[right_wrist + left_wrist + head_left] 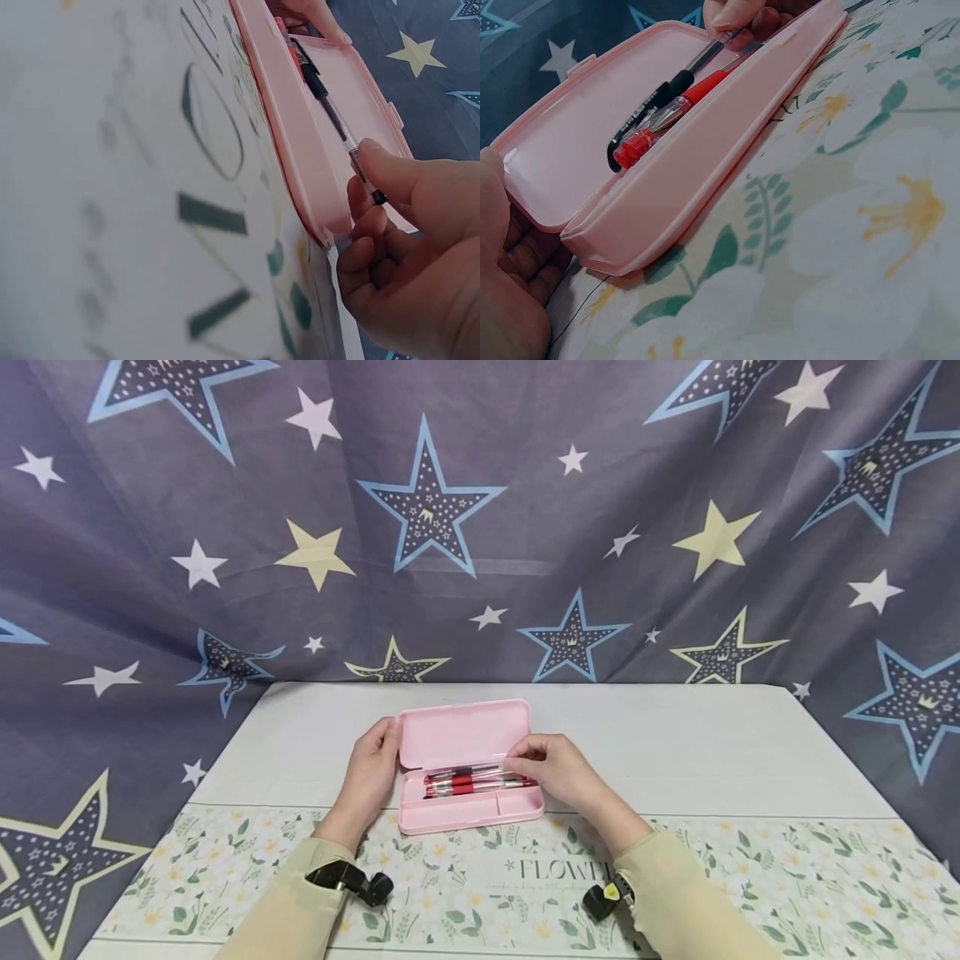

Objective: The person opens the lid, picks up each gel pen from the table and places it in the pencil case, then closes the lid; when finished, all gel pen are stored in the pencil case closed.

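A pink pencil case [465,732] lies with its lid raised at the middle of the table. My left hand [372,768] grips its left end, thumb on the lid's inner side and fingers behind it in the left wrist view. At the other end, my right hand [558,768] pinches the end of a clear-barrelled pen with a black cap [337,120] between thumb and fingers. That pen slants over the case, its capped end low inside. Red pens [465,788] lie beside it in the long compartment; how many is hard to tell.
The white table [675,743] bears a floral strip [750,877] with lettering along its front. A small divider [498,804] splits the case's front tray. Behind the table hangs a dark star-patterned curtain [525,568]. Black cameras are strapped at both wrists.
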The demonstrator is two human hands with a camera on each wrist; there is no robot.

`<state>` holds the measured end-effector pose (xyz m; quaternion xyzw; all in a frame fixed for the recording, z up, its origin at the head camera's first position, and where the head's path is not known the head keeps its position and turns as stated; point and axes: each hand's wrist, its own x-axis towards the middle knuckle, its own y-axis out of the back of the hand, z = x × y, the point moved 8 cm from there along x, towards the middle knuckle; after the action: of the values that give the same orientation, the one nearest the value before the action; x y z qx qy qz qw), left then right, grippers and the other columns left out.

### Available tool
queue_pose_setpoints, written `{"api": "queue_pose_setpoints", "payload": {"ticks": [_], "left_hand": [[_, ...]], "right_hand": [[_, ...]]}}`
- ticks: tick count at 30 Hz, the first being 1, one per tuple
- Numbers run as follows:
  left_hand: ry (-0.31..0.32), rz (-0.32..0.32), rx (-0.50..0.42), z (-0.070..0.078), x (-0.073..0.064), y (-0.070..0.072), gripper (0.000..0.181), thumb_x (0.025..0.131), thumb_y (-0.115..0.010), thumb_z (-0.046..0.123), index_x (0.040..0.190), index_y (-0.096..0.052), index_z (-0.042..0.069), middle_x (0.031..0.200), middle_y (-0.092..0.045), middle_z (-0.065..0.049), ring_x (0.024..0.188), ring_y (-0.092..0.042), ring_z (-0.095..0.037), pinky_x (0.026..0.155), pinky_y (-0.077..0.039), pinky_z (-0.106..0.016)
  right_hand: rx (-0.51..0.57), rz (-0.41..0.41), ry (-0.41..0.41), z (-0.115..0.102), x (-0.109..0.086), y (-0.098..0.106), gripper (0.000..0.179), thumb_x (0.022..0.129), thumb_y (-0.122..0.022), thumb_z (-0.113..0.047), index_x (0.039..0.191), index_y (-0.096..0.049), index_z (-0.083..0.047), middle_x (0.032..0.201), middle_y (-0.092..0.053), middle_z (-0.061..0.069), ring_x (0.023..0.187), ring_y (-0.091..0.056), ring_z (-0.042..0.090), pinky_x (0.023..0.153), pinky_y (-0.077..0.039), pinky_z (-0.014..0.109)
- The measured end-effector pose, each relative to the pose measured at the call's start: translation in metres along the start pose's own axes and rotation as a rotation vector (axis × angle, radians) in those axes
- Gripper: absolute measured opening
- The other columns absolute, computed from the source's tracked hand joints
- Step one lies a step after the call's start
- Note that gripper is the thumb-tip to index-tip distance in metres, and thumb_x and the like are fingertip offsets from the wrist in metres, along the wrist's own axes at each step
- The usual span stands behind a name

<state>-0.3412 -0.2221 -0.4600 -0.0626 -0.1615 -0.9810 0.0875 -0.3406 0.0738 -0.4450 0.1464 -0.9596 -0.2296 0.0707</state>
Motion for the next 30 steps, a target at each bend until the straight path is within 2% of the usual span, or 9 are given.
{"api": "queue_pose_setpoints", "payload": {"ticks": [8, 14, 22, 30], "left_hand": [[0.004, -0.003, -0.01, -0.0003, -0.0002, 0.0008, 0.061, 0.116, -0.043, 0.06, 0.137, -0.07, 0.01, 0.136, -0.07, -0.012, 0.135, -0.059, -0.025, 0.118, -0.043, -0.049], [-0.001, 0.0, -0.011, 0.0, -0.0002, 0.0009, 0.059, 0.117, -0.043, 0.058, 0.137, -0.07, 0.01, 0.134, -0.07, -0.012, 0.133, -0.059, -0.025, 0.117, -0.043, -0.048], [0.005, 0.001, -0.014, -0.0011, 0.0002, -0.0003, 0.057, 0.117, -0.044, 0.057, 0.136, -0.071, 0.011, 0.133, -0.071, -0.012, 0.131, -0.06, -0.025, 0.116, -0.044, -0.047], [0.001, 0.001, -0.007, 0.0001, -0.0013, 0.0, 0.056, 0.117, -0.044, 0.056, 0.133, -0.071, 0.009, 0.13, -0.071, -0.013, 0.125, -0.059, -0.025, 0.112, -0.044, -0.046]], "right_hand": [[-0.07, 0.018, 0.032, -0.002, 0.0011, -0.0009, 0.003, 0.1, -0.086, -0.018, 0.099, -0.084, -0.015, 0.089, -0.073, -0.006, 0.084, -0.063, 0.016, 0.079, -0.052, 0.033], [-0.066, 0.034, 0.021, -0.0002, 0.0009, 0.0003, 0.007, 0.1, -0.086, -0.017, 0.107, -0.086, -0.016, 0.09, -0.074, -0.005, 0.083, -0.062, 0.017, 0.076, -0.051, 0.033], [-0.081, 0.045, 0.024, -0.0024, -0.0003, 0.0028, 0.01, 0.097, -0.088, -0.011, 0.106, -0.086, -0.015, 0.102, -0.076, -0.004, 0.086, -0.063, 0.018, 0.078, -0.052, 0.035], [-0.097, 0.049, 0.024, -0.0031, -0.0005, 0.0042, 0.01, 0.097, -0.087, -0.01, 0.106, -0.086, -0.015, 0.102, -0.076, -0.004, 0.087, -0.064, 0.018, 0.079, -0.052, 0.035]]}}
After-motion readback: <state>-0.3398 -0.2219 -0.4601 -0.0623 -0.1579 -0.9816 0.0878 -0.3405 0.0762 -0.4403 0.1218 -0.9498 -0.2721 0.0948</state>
